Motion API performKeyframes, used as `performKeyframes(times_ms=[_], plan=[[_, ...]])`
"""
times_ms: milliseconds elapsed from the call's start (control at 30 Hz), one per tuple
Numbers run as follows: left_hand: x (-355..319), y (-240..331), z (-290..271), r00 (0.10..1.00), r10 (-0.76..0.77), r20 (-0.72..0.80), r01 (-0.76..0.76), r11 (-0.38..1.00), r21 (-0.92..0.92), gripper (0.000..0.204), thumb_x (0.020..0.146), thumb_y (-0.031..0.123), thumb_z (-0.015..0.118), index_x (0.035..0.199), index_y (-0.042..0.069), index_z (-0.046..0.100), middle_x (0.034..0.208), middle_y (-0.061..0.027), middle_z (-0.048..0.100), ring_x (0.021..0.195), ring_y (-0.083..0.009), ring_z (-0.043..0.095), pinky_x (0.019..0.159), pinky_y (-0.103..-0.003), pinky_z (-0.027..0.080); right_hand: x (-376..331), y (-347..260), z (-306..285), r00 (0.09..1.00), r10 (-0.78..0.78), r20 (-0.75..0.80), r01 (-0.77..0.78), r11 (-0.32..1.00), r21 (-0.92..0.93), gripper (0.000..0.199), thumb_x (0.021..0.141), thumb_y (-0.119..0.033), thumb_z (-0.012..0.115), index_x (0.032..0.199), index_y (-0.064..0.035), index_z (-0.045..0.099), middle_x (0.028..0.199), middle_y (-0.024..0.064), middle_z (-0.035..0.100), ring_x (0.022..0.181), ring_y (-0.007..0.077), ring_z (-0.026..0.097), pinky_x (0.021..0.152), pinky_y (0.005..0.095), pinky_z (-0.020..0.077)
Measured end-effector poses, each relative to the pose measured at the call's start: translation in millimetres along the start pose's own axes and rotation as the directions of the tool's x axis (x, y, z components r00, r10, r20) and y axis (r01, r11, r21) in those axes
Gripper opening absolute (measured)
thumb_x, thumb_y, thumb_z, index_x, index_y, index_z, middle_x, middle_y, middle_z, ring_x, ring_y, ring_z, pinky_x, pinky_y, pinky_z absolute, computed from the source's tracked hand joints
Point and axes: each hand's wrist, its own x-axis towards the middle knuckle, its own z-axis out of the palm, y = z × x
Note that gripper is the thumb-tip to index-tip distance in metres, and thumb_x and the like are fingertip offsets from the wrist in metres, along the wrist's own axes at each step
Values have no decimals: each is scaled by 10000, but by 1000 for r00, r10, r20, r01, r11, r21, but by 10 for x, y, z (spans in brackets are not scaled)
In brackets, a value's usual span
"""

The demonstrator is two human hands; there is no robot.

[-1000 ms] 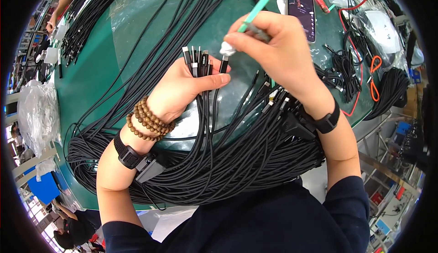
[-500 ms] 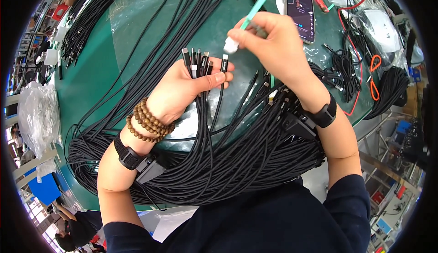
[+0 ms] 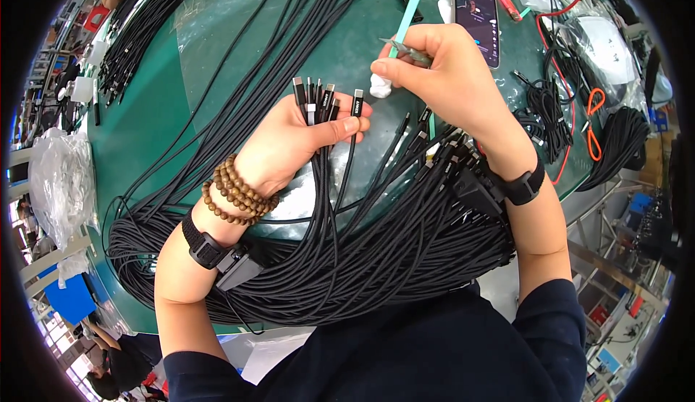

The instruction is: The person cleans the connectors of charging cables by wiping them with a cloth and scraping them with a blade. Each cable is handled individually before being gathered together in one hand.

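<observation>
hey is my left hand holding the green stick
No, the right hand holds the green stick, while the left hand grips black cables.

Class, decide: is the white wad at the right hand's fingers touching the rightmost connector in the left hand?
Apart. The head view shows a narrow gap between the white wad and the connector to its left.

Our left hand (image 3: 308, 134) is curled just past the bead bracelet (image 3: 235, 192), our right hand (image 3: 449, 69) kinda pinching, well up and right of it.
</observation>
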Motion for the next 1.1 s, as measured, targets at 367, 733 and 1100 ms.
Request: performKeyframes(times_ms=[367,733,1100], plan=[[-12,25,7,1000,3,20,-3,1000,3,201,862,15,634,1052,-40,600,1010,-98,653,856,-150,614,832,-289,489,70,138,-27,999,44,14,-41,987,-154,115,823,-88,681,830,23,651,701,11,629,657,44,562,596,212,441],[-74,119,-45,995,52,90,-60,994,88,221,869,70,646,1076,0,614,962,-70,656,861,-113,599,834,-252,470,-32,-36,35,967,-55,247,-27,948,316,153,837,-140,683,816,7,647,711,23,630,671,47,560,573,214,421],[-146,234,-73,993,6,117,-25,986,163,221,849,78,677,1043,-13,627,938,-64,666,828,-81,603,759,-244,497,-143,-310,19,986,22,165,-47,988,148,125,848,-111,670,788,-17,614,685,-1,620,598,23,520,530,179,383]])
